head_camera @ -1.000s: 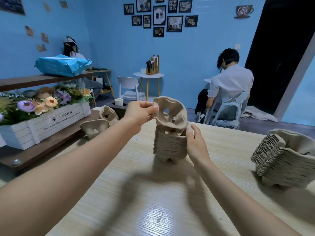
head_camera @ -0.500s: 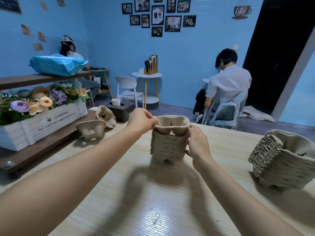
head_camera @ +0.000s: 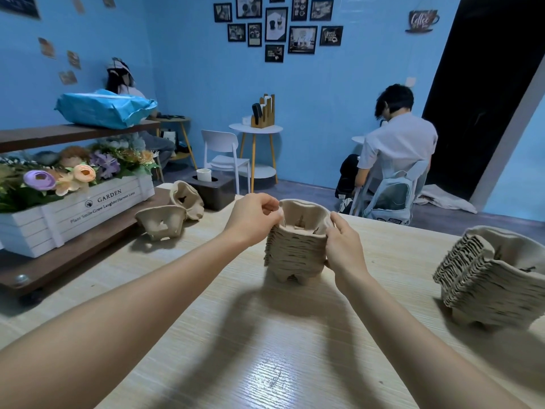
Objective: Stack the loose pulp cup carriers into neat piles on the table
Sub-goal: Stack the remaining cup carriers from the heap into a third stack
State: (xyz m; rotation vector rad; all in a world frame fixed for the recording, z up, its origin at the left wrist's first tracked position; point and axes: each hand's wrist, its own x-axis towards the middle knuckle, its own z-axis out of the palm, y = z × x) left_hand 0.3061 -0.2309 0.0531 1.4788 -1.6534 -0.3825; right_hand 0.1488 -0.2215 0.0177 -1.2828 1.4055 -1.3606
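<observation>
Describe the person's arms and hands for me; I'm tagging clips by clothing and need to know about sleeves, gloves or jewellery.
Both arms are bare as far as the frame shows: no sleeve edge is in view. The left hand and the right hand wear no gloves. No watch, bracelet or ring is visible on either wrist or on the fingers that show. No marks or tattoos are visible.

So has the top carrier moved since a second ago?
Yes. The top carrier has come down from tilted above the stack on the table to nested flat on it.
</observation>
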